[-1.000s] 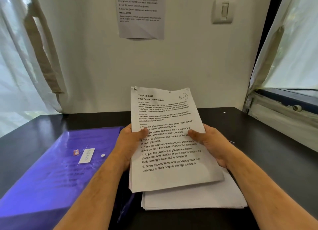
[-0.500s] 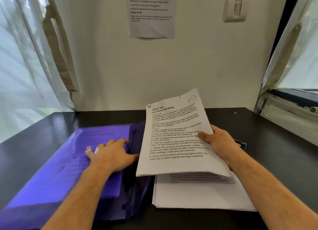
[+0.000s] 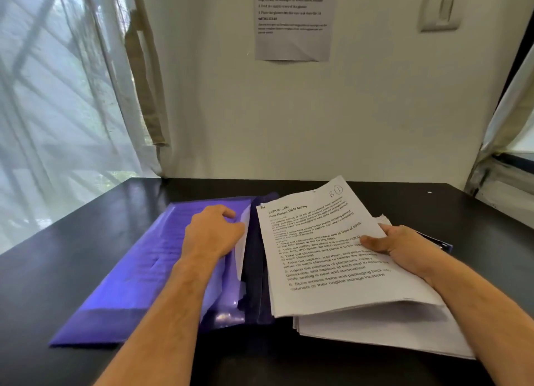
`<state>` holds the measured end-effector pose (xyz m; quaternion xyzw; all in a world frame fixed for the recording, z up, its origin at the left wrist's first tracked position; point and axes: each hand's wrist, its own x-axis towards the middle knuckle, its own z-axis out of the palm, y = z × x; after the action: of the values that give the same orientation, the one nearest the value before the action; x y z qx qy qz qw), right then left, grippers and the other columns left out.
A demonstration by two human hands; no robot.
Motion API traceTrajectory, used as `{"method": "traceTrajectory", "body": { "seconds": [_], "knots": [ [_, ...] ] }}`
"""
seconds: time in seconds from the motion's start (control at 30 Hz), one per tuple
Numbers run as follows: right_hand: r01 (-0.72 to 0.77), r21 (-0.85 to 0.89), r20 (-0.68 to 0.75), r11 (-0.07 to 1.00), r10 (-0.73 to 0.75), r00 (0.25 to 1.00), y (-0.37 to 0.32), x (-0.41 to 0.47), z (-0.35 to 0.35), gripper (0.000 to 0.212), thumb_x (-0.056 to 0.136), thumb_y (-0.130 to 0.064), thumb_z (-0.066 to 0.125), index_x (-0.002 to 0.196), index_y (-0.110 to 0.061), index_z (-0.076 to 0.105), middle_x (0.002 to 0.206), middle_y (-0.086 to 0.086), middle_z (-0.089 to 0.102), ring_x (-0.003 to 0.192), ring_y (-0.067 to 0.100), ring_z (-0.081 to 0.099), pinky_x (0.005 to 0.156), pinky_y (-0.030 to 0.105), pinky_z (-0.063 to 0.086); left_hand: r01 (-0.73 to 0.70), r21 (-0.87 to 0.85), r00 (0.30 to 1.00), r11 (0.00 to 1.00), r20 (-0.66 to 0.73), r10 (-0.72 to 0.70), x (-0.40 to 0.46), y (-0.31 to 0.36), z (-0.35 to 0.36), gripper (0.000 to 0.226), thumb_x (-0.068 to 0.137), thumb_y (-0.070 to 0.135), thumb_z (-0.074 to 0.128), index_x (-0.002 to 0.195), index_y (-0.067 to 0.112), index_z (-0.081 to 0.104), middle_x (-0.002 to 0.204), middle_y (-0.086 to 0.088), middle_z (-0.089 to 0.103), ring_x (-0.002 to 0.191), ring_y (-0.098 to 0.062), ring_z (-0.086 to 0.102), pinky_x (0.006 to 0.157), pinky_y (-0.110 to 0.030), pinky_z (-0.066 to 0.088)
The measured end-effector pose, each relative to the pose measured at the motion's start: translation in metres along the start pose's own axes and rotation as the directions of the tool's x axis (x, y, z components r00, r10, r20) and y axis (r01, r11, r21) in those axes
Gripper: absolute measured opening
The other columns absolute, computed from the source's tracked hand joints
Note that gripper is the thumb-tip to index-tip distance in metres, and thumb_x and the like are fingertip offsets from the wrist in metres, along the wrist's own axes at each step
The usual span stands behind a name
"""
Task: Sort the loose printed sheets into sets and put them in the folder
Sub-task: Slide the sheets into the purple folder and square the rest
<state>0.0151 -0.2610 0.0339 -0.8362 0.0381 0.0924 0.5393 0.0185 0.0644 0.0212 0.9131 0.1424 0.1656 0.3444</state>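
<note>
A purple plastic folder [image 3: 135,273] lies on the left half of the black table [image 3: 476,221]. My left hand [image 3: 215,231] grips the right edge of its front cover, fingers curled over it, and the flap is lifted a little so white sheets inside show. My right hand [image 3: 401,245] holds a set of printed sheets [image 3: 326,258] by its right edge, thumb on top, tilted just above the table to the right of the folder. The top sheet is headed "Four-Person Table Setting". Under it lies a stack of loose white sheets [image 3: 384,333].
A wall runs behind the table's far edge, with a taped printed notice [image 3: 293,21] and a light switch [image 3: 440,10]. A curtained window [image 3: 57,97] is on the left, a window frame [image 3: 508,180] on the right. A dark object [image 3: 442,242] peeks out behind my right hand.
My left hand let go of the held set, moved left onto the folder and now lifts its cover edge. The right hand alone holds the set, lowered and tilted right.
</note>
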Motion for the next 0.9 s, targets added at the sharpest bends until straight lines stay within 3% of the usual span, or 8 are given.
{"method": "traceTrajectory", "body": {
  "seconds": [0.2,0.3,0.4,0.5,0.6,0.73,0.8,0.9],
  "knots": [
    [-0.026,-0.065,0.088,0.998,0.032,0.996,0.0,-0.002,-0.003,0.024,0.094,-0.025,0.065,0.105,-0.041,0.051,0.083,-0.003,0.078,0.065,0.017,0.074,0.05,0.022,0.055,-0.103,-0.069,0.991,0.992,-0.095,0.096,0.002,-0.001,-0.014,0.018,0.079,0.017,0.061,0.085,0.034,0.064,0.07,0.008,0.069,0.076,-0.019,0.064,0.076,-0.032,0.049],
    [-0.003,-0.081,0.138,0.997,0.015,0.99,0.0,-0.002,-0.001,0.018,0.093,-0.027,0.065,0.096,-0.042,0.057,0.089,-0.007,0.078,0.078,0.019,0.076,0.064,0.025,0.059,-0.147,-0.022,0.986,0.989,-0.083,0.145,-0.002,0.003,-0.016,0.027,0.083,0.016,0.06,0.088,0.037,0.076,0.081,0.009,0.074,0.075,-0.015,0.065,0.078,-0.028,0.052],
    [-0.006,-0.034,0.186,0.999,0.012,0.982,-0.001,-0.005,-0.004,0.028,0.084,-0.029,0.068,0.109,-0.04,0.06,0.103,0.001,0.077,0.093,0.029,0.074,0.09,0.042,0.057,-0.145,-0.03,0.988,0.989,-0.057,0.143,-0.004,0.003,-0.016,0.028,0.084,0.017,0.06,0.094,0.034,0.079,0.084,0.01,0.075,0.069,-0.01,0.062,0.08,-0.027,0.053],
    [-0.031,0.077,0.197,0.997,0.015,0.98,0.003,-0.003,-0.015,0.048,0.078,-0.025,0.069,0.124,-0.033,0.06,0.112,0.011,0.074,0.103,0.04,0.07,0.101,0.057,0.049,-0.154,-0.005,0.987,0.988,-0.035,0.154,-0.004,0.002,-0.015,0.028,0.085,0.015,0.062,0.099,0.031,0.079,0.089,0.009,0.075,0.074,-0.009,0.064,0.083,-0.028,0.053],
    [-0.042,0.179,0.173,0.983,0.01,0.985,0.006,-0.002,-0.023,0.053,0.078,-0.02,0.07,0.129,-0.03,0.059,0.116,0.016,0.072,0.109,0.045,0.066,0.105,0.062,0.043,-0.167,0.014,0.985,0.986,-0.031,0.167,-0.004,0.003,-0.014,0.029,0.082,0.016,0.066,0.104,0.029,0.077,0.096,0.007,0.076,0.086,-0.011,0.066,0.088,-0.03,0.053],
    [-0.017,0.115,0.187,0.993,-0.005,0.982,0.002,-0.005,-0.02,0.046,0.081,-0.022,0.069,0.126,-0.031,0.061,0.112,0.01,0.074,0.102,0.038,0.071,0.099,0.056,0.051,-0.176,0.051,0.984,0.983,-0.027,0.178,-0.003,0.003,-0.011,0.034,0.075,0.016,0.069,0.105,0.03,0.077,0.096,0.009,0.075,0.093,-0.012,0.067,0.091,-0.031,0.054],
    [-0.03,0.066,0.226,0.997,0.014,0.974,0.0,-0.007,-0.015,0.033,0.088,-0.019,0.065,0.118,-0.034,0.061,0.108,0.008,0.076,0.09,0.031,0.074,0.081,0.044,0.061,-0.163,0.033,0.986,0.986,-0.027,0.164,-0.003,0.002,-0.011,0.034,0.075,0.015,0.071,0.104,0.03,0.077,0.096,0.009,0.075,0.094,-0.013,0.068,0.093,-0.035,0.055],
    [-0.016,0.01,0.222,1.0,0.013,0.975,0.0,-0.008,-0.008,0.024,0.094,-0.015,0.061,0.106,-0.035,0.06,0.093,-0.001,0.079,0.078,0.023,0.076,0.06,0.028,0.061,-0.154,-0.002,0.987,0.988,-0.051,0.154,-0.003,0.002,-0.012,0.03,0.074,0.022,0.071,0.101,0.034,0.077,0.093,0.014,0.074,0.093,-0.012,0.068,0.091,-0.037,0.056]
  ]
}}
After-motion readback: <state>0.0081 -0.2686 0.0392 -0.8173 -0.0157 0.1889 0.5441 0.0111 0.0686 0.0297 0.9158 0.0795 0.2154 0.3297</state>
